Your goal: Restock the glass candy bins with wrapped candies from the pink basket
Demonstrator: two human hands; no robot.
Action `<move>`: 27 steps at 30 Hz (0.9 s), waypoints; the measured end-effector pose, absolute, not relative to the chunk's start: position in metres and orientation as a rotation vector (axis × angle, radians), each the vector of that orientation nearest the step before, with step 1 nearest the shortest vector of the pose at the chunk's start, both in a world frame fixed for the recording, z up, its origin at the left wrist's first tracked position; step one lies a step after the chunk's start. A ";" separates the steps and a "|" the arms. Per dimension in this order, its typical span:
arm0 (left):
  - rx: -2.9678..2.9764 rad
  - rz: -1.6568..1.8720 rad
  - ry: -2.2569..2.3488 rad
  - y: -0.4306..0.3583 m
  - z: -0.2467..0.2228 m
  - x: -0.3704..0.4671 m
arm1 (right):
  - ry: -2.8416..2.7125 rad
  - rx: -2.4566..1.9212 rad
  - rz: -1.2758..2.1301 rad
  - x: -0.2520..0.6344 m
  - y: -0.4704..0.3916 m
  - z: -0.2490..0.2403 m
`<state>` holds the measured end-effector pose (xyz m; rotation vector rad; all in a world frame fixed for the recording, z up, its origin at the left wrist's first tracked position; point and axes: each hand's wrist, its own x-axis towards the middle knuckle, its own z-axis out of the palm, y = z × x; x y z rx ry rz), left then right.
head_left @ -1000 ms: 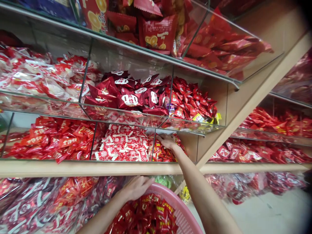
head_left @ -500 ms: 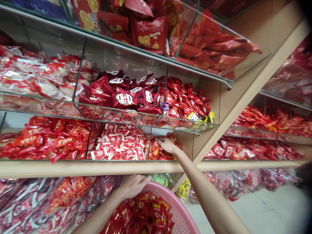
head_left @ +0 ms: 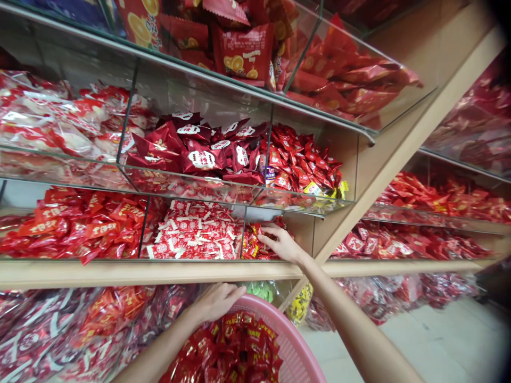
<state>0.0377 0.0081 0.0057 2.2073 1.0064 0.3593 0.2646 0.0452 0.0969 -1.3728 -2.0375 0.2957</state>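
My right hand (head_left: 280, 243) reaches into the lower right compartment, over small red and yellow packets (head_left: 250, 242). Its fingers are apart and bent a little, near the packets; nothing shows held in them. A pink plastic basket (head_left: 293, 340) with red wrapped packets (head_left: 239, 348) inside stands below the shelf. On the basket's far left rim rests my left hand (head_left: 221, 300), its fingers close together and bent over the rim.
Red-and-white packets (head_left: 195, 231) fill the neighbouring compartment. Above are glass-fronted shelves with maroon packets (head_left: 203, 157) and orange-print packets (head_left: 243, 53). A slanting wooden divider (head_left: 359, 197) stands at the right. Bagged sweets (head_left: 35, 340) lie under the wooden ledge (head_left: 151, 272).
My right hand has drawn back slightly to the right and its fingers have lifted and spread a little. My left hand stays on the basket rim. The view has shifted slightly.
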 end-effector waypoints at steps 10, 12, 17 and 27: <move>2.198 0.365 1.009 0.006 0.008 0.037 | -2.108 -1.374 0.125 0.253 0.039 0.100; 2.198 0.360 1.013 0.006 0.008 0.037 | -2.098 -1.360 0.177 0.250 0.038 0.100; 2.203 0.364 1.017 0.005 0.008 0.036 | -2.015 -1.331 0.346 0.247 0.038 0.098; 2.201 0.371 1.007 0.006 0.007 0.036 | -2.027 -1.345 0.212 0.261 0.029 0.116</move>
